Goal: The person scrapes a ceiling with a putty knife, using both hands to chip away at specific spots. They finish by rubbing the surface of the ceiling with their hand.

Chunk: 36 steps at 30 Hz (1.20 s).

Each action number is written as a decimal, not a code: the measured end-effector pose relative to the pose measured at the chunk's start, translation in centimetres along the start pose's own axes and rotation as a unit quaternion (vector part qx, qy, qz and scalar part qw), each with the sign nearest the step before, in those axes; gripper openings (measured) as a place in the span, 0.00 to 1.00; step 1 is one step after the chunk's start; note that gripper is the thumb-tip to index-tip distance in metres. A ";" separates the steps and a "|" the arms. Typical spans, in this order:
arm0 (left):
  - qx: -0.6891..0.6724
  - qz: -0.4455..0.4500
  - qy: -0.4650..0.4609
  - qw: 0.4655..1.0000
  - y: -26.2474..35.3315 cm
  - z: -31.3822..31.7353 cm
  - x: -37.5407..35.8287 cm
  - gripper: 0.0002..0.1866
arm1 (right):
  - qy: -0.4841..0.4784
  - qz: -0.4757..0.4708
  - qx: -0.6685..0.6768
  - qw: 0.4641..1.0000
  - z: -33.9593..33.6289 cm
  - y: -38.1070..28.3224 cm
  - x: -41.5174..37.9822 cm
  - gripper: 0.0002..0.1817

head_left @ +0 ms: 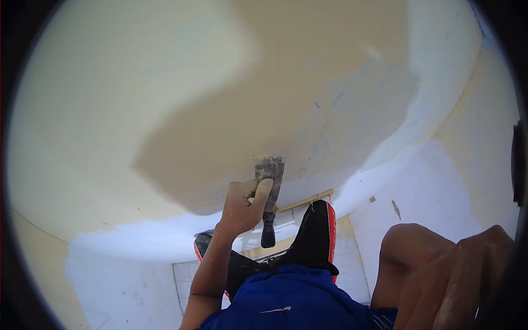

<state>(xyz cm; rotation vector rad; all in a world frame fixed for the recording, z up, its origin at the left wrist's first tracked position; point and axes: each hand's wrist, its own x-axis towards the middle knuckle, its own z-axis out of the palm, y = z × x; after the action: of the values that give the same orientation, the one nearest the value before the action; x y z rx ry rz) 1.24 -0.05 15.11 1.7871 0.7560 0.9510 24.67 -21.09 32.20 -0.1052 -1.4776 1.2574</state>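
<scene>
A putty knife (270, 173) with a dark, whitish-smeared blade and a black handle is in my left hand (245, 203). The left thumb lies across the blade's face, and the handle hangs down below the hand. The blade's wide edge points up toward the cream wall (220, 132), overlapping it in this view. My right hand (467, 275) is raised very close to the camera at the lower right, with the elbow bent. Its fingers show large, side by side, with their tips cut off by the frame, so I cannot tell what they hold.
White coating (148, 239) covers the wall's lower band and parts of the side walls. Blue scuffs mark the wall at right, under a broad shadow. Below my dark trousers (311, 236) is a light wooden strip (305, 201); pale tiles (184, 280) show on the floor.
</scene>
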 end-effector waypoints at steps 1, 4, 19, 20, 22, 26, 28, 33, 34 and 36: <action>-0.007 -0.002 -0.001 1.000 -0.2 0.0 -0.3 0.20 | 0.000 -0.001 0.001 1.000 0.1 0.1 0.1 0.08; -0.023 -0.029 0.011 0.999 -0.8 -0.1 -1.1 0.20 | -0.002 -0.006 0.001 1.000 0.1 0.2 0.4 0.08; 0.049 -0.135 0.052 0.988 -1.7 0.5 -1.8 0.20 | -0.008 -0.007 0.081 0.997 -4.9 0.1 5.4 0.10; 0.050 -0.145 0.053 0.987 -2.1 0.6 -2.1 0.20 | -0.005 -0.011 0.091 0.996 -5.0 0.9 5.9 0.10; -0.017 -0.184 0.072 0.980 -3.4 0.5 -2.5 0.20 | 0.029 -0.031 0.109 0.993 -4.8 3.5 6.6 0.11; 0.012 -0.207 0.084 0.975 -4.5 1.7 -1.8 0.19 | 0.181 0.128 -0.163 0.961 -9.3 9.9 3.7 0.10; 0.001 -0.207 0.109 0.972 -5.0 2.4 -2.0 0.19 | 0.114 0.248 -0.301 0.914 -11.7 17.0 -0.4 0.08; -0.013 -0.127 0.175 0.976 -6.5 3.5 -2.7 0.18 | 0.171 0.238 -0.324 0.900 -9.0 30.7 -6.7 0.13; -0.016 -0.123 0.180 0.976 -6.7 3.5 -2.7 0.18 | 0.165 0.236 -0.328 0.900 -8.5 31.3 -6.7 0.13; 0.084 -0.062 0.198 0.975 -8.4 4.0 -3.0 0.18 | 0.273 0.302 -0.038 0.913 -7.8 32.6 -7.4 0.14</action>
<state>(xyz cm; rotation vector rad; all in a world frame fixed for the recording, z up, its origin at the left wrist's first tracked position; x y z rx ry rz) 2.38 -1.24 5.49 1.6881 1.2148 1.2051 15.42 -7.26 2.22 -0.9524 -1.0191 1.4893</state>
